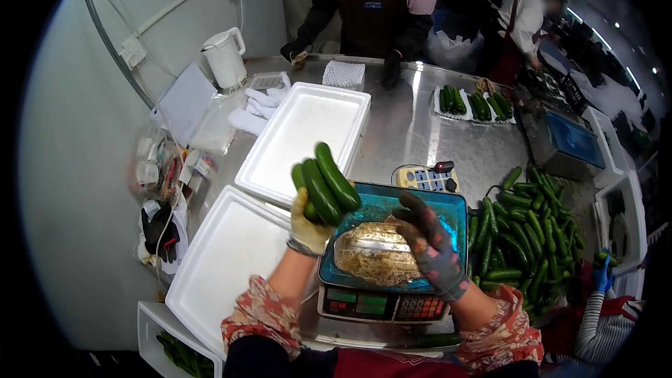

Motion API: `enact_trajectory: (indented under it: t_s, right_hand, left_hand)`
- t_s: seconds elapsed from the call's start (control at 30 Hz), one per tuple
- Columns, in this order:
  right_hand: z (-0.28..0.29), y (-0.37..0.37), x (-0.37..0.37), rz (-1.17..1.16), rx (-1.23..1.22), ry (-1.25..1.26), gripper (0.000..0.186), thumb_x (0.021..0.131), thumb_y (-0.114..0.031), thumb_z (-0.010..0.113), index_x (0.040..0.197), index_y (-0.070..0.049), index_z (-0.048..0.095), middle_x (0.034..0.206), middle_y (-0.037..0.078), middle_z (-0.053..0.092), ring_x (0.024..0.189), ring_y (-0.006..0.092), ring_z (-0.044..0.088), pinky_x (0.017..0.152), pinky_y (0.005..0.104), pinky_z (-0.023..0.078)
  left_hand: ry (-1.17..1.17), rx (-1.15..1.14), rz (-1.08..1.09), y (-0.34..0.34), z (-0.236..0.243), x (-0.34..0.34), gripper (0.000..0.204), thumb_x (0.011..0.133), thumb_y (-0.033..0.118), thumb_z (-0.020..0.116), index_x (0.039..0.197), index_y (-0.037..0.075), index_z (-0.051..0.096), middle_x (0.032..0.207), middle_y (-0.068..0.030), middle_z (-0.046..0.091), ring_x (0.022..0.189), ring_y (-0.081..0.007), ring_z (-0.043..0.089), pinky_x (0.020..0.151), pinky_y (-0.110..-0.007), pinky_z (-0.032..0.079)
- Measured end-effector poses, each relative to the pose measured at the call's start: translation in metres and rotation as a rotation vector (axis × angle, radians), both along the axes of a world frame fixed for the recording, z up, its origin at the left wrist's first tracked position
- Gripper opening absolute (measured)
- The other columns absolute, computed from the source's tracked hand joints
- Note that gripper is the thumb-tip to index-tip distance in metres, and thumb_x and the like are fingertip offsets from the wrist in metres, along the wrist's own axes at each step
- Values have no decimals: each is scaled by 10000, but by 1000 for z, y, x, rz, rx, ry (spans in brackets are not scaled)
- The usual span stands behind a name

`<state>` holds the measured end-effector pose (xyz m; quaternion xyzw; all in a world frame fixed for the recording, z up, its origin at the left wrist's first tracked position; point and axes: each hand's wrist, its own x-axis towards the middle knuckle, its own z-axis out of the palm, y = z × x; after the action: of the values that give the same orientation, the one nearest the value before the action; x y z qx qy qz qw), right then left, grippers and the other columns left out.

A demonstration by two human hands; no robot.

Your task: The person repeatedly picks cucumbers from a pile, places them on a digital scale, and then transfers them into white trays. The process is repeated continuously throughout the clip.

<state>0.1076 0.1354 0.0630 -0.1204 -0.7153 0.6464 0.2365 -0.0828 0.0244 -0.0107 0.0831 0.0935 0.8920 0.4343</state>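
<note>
My left hand (310, 229), in a pale glove, grips several green cucumbers (327, 189) just left of the scale, above the edge of a white foam tray. My right hand (435, 252) wears a dark patterned glove. Its fingers are stretched out over the right side of the scale (392, 304), with nothing in them. The scale's blue pan (364, 201) carries a stained metal plate (374, 252). A big heap of cucumbers (521, 238) lies on the table to the right of the scale.
White foam trays (308, 136) (227, 266) lie on the left. A power strip (423, 179) sits behind the scale. Packed cucumbers (476, 103) rest at the far right, and a white kettle (225, 59) stands by the wall. Across the steel table stands a person in an apron (374, 17).
</note>
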Motion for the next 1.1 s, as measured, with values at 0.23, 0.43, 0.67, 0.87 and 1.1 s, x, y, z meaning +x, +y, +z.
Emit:
enact_trajectory:
  t_s: [0.23,0.43,0.67,0.87,1.1]
  right_hand:
    - [-41,31,99,-383,-269,-117,372,912,-149,499,1261,-30,454,1102,118,580,937,195,592,785,312,485]
    - [-67,8,187,-692,-250,-275,380,907,-223,526,1198,20,496,1039,122,601,878,178,597,773,293,479]
    - [-96,-25,234,-852,-204,-356,375,887,-257,563,1127,29,524,968,109,608,848,179,599,750,291,485]
    - [-101,-50,246,-868,-200,-520,312,882,-162,534,1131,26,528,985,99,609,862,161,586,777,278,468]
    - [-92,-48,250,-726,-158,-664,435,869,-234,505,1226,12,473,1114,133,570,1006,181,536,886,305,416]
  left_hand:
    - [-143,-264,131,28,-82,-142,385,785,230,681,1113,91,537,1070,-95,593,1009,-279,572,866,-482,485]
    - [-278,-357,319,78,-125,-194,243,774,171,662,989,104,573,1001,-88,620,970,-260,589,824,-456,493]
    - [856,-1345,733,76,-143,-250,438,677,223,764,1045,93,565,922,-66,594,816,-224,572,735,-337,439]
    - [2400,-1453,194,52,-78,-221,380,666,325,703,955,108,585,883,-118,572,886,-302,545,775,-428,433]
    - [2250,-1802,416,84,-115,-254,475,800,158,612,1257,145,483,1021,-132,563,952,-312,568,825,-407,467]
